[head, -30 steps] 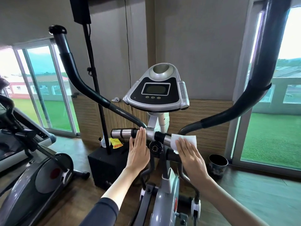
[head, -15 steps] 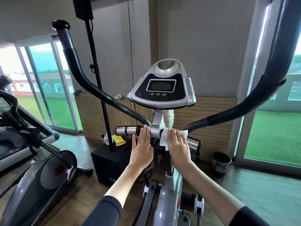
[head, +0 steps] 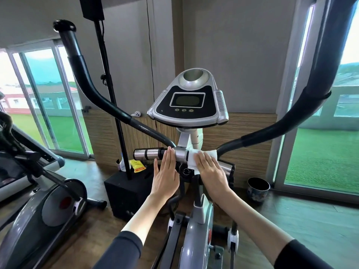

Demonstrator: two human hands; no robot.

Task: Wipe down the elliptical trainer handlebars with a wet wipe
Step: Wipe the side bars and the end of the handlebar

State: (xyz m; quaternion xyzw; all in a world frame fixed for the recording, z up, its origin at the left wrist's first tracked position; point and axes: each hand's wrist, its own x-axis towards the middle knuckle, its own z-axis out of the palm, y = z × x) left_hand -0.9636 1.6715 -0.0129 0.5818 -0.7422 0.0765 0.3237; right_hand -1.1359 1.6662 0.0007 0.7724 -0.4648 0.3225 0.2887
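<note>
The elliptical's short horizontal handlebar (head: 147, 154) has chrome grip sections and runs across below the console (head: 187, 105). A white wet wipe (head: 192, 159) lies draped over the bar just right of the centre post. My right hand (head: 210, 172) lies flat on the wipe with straight fingers, pressing it to the bar. My left hand (head: 165, 175) rests flat against the bar left of centre, fingers straight, holding nothing. Two long black swing handlebars rise on the left (head: 83, 74) and on the right (head: 318, 82).
Another exercise machine (head: 38, 200) stands close at the left. Behind the bar are a black speaker box (head: 124, 195), a black stand pole (head: 110, 90) and a yellow packet (head: 138, 166). A dark bin (head: 258, 188) sits on the floor at the right. Glass doors flank both sides.
My right hand has slid the wipe leftward along the bar, from the right grip toward the centre post. My left hand has stayed flat on the bar.
</note>
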